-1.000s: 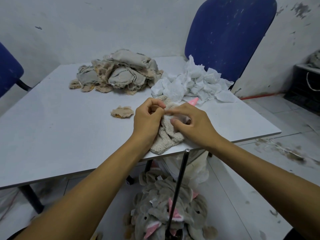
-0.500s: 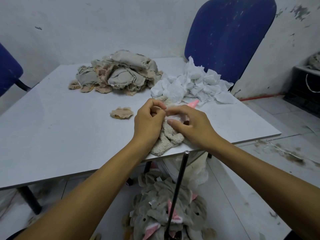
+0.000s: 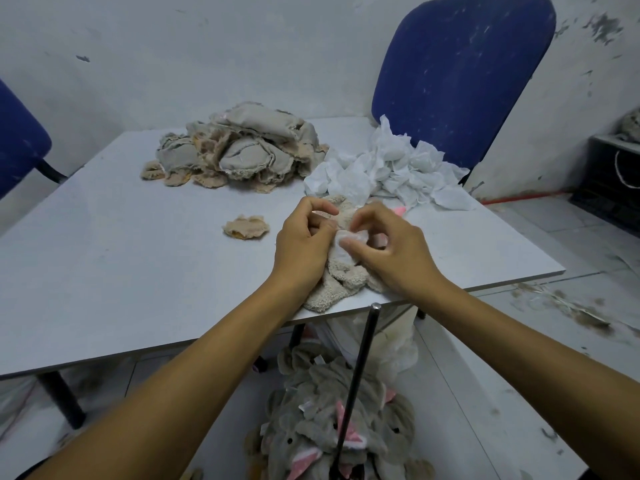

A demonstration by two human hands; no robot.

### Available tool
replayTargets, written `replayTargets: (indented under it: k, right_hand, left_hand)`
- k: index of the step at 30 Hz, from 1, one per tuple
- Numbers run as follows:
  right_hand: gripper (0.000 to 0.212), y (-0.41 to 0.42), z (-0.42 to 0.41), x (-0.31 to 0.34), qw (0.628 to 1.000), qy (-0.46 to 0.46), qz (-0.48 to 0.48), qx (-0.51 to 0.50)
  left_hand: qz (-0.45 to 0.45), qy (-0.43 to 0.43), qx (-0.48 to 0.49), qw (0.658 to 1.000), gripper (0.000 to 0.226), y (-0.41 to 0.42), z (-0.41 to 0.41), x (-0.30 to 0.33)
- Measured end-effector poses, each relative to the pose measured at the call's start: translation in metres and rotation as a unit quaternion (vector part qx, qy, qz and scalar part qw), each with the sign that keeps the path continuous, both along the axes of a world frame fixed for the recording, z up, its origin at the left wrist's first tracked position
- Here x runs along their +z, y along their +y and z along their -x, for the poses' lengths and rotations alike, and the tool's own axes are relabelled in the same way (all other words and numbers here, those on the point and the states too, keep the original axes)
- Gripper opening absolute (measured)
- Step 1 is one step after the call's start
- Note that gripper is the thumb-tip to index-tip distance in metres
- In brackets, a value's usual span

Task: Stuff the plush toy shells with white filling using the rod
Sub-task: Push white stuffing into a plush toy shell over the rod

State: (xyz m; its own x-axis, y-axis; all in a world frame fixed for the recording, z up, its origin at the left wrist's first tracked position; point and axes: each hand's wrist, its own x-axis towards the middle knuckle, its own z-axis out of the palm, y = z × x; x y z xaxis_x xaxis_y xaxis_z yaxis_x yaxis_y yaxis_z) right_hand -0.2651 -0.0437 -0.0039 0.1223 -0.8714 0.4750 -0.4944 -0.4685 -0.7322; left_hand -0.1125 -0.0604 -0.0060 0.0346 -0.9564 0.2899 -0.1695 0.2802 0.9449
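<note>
Right hand (image 3: pixel 391 251): fingers curled, pinching a wad of white filling (image 3: pixel 346 242) at the opening of the plush shell (image 3: pixel 341 282).
Left hand (image 3: pixel 304 244): fingers curled, gripping the shell's left edge.
Shell: near edge of the surface (image 3: pixel 138 271), between the 2 hands, long axis running near to far.
Rod (image 3: pixel 360 368): upright below the surface edge, just near of the right hand, which looks the closer 1 to take it.
Filling pile (image 3: pixel 388 171): far right.

No text, label or number readable — nothing legible anywhere.
</note>
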Motion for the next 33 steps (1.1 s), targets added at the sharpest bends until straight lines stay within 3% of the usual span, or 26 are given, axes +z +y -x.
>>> replayTargets:
  k: [2, 7, 10, 13, 16, 19, 22, 25, 28, 30, 33]
  right_hand:
    - [0.018, 0.001, -0.003, -0.001, 0.998, 0.056, -0.006, 0.040]
    - [0.050, -0.001, -0.009, 0.002, 0.979, 0.184, -0.013, 0.084]
    - [0.056, 0.001, -0.007, 0.006, 0.990, 0.119, -0.033, 0.063]
    - [0.048, 0.000, -0.006, 0.004, 0.999, 0.001, -0.037, -0.019]
    - [0.037, -0.005, 0.000, 0.005, 0.992, 0.097, -0.031, -0.074]
    - [0.063, -0.009, 0.009, 0.010, 0.972, 0.199, -0.117, -0.050]
    - [0.062, -0.008, 0.012, 0.012, 0.981, 0.122, -0.149, 0.028]
    - [0.051, -0.005, 0.006, 0.010, 0.986, 0.019, -0.134, 0.099]
    - [0.039, -0.001, -0.001, 0.006, 0.989, -0.018, -0.115, 0.090]
    - [0.030, 0.000, -0.001, 0.004, 0.987, -0.051, -0.133, 0.078]
    - [0.020, 0.000, 0.001, 0.001, 0.987, -0.068, -0.135, 0.061]
  left_hand:
    - [-0.004, 0.007, 0.000, 1.000, 0.025, 0.000, -0.001, 0.000]
    - [-0.004, 0.003, 0.017, 1.000, 0.021, 0.002, -0.003, 0.003]
    - [-0.037, -0.106, 0.018, 0.994, 0.011, 0.002, 0.004, 0.010]
    - [-0.104, -0.237, 0.009, 0.966, 0.028, 0.006, 0.006, 0.014]
    - [-0.105, -0.200, -0.037, 0.973, 0.040, 0.008, 0.001, 0.019]
    - [-0.104, -0.126, -0.101, 0.981, 0.050, 0.010, -0.001, 0.021]
    - [-0.093, -0.102, -0.101, 0.985, 0.051, 0.010, -0.001, 0.019]
    - [-0.056, -0.071, -0.017, 0.996, 0.049, 0.010, -0.004, 0.015]
    - [0.007, -0.141, 0.052, 0.989, 0.041, 0.012, -0.003, 0.009]
    - [0.007, -0.173, 0.040, 0.984, 0.029, 0.011, -0.003, 0.010]
    - [-0.054, -0.190, -0.069, 0.978, 0.029, 0.008, -0.006, 0.015]
